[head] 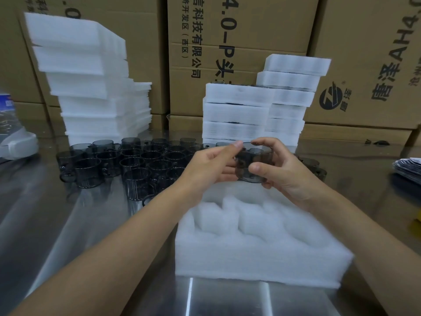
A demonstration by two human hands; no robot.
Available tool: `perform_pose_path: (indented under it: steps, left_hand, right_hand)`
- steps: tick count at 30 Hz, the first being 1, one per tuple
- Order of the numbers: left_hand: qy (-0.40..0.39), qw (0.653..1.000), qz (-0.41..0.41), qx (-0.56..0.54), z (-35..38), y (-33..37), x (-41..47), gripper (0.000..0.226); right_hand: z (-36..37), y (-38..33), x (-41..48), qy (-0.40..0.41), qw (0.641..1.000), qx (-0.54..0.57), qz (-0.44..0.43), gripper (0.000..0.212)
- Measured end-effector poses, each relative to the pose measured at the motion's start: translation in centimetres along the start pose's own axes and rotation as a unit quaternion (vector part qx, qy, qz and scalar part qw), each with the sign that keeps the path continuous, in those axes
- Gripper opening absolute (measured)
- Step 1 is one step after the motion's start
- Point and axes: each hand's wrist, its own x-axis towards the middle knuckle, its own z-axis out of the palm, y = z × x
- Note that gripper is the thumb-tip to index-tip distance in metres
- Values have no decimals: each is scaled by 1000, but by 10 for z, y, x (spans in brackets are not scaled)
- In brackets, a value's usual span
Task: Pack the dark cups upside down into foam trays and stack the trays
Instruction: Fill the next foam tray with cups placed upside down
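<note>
Both hands hold one dark smoky glass cup [254,165] in the air above the far edge of a white foam tray [262,254]. My left hand [211,165] grips it from the left, thumb over the rim. My right hand [280,169] curls round it from the right, thumb on the front wall. The tray's pockets that I can see hold no cups. Several more dark cups [127,163] with handles stand crowded on the metal table to the left. Two stacks of packed foam trays [237,112] [289,87] rise behind my hands.
A tall leaning pile of foam trays [91,78] stands at the back left. Cardboard boxes [246,30] wall off the rear. A few cups [314,165] sit right of my hands, a stack of flat packets [407,167] at the right edge, a plastic bag [13,133] at far left.
</note>
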Motion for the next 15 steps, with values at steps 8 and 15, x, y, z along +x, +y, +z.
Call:
perform_pose_path:
  steps: [8, 15]
  left_hand:
    - [-82, 985, 67, 136, 1, -2, -3, 31]
    - [-6, 999, 38, 24, 4, -9, 6, 72]
  right_hand:
    - [7, 2, -5, -35, 998, -59, -4, 74]
    - [3, -1, -3, -37, 999, 35, 1, 65]
